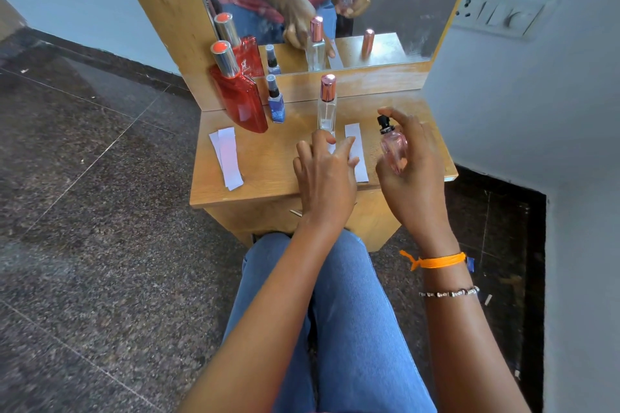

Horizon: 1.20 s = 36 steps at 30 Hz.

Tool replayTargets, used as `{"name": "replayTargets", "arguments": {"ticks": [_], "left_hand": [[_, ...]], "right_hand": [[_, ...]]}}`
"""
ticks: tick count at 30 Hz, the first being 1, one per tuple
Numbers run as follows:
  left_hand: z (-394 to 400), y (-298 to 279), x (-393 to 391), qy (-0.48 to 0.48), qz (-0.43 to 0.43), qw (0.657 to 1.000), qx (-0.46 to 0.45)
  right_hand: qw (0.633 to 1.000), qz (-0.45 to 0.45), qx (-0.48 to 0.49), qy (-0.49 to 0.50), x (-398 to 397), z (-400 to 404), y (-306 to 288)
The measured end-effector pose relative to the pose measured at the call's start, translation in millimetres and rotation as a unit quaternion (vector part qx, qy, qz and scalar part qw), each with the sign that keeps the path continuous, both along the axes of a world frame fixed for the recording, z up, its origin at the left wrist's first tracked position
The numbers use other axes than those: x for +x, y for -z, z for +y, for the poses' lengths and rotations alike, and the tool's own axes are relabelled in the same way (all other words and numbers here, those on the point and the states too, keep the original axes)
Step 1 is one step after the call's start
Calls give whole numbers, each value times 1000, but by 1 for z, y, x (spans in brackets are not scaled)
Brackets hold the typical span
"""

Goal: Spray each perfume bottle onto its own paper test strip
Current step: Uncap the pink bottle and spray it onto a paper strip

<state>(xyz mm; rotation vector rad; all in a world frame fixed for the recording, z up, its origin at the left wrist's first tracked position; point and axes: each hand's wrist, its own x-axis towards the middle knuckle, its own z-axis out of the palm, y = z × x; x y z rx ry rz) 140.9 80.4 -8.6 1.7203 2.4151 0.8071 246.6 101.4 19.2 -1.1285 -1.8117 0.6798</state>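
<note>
My right hand [414,164] held one pink bottle [393,147] up over the table [268,174]. My left hand [323,174] lay open on a paper strip [357,151]. Three bottles stood behind; two strips [227,157] lay left.

Small pink glass perfume bottle [393,147] with black sprayer, uncapped, held upright above table's right side, tall clear bottle [326,107], red flask [240,95], blue bottle [276,104] standing behind, white paper strips [356,151] lying flat, possibly two overlapping at left [227,157]
</note>
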Motion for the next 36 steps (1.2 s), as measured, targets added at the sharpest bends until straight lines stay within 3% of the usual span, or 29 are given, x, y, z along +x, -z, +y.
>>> {"name": "replayTargets", "arguments": {"ticks": [2, 4, 6, 8, 10, 13, 17, 22, 25, 29, 36], "left_hand": [[-4, -6, 2, 17, -58, 997, 50], [-9, -12, 2, 80, -243, 965, 65], [-18, -20, 3, 148, -482, 863, 6], [-24, -22, 4, 169, -612, 772, -23], [-26, -20, 3, 163, -639, 752, -20], [-28, -18, -1, 119, -621, 774, -18], [-29, -15, -12, 112, -558, 822, -2], [-28, -15, -17, 90, -503, 859, 4], [-27, -14, -18, 88, -481, 872, 4], [-27, -16, -21, 93, -456, 885, 1], [-30, -20, -22, 99, -445, 890, 3]], "right_hand": [[998, 55, -29, -17, -2, -1, 1], [988, 124, -81, -42, -4, -3, 0], [975, 172, -132, -47, -8, -9, -3], [965, 203, -160, -53, -11, -14, -5], [966, 196, -155, -62, -10, -15, -6], [988, 133, -79, -30, -2, -7, -2], [994, -7, -14, 104, 13, 10, 15], [995, -73, -31, 54, 20, 25, 32], [997, -14, -49, 50, 19, 32, 22], [961, 246, -115, -60, 10, 34, -12], [945, 188, -191, -187, 0, 36, -23]]}}
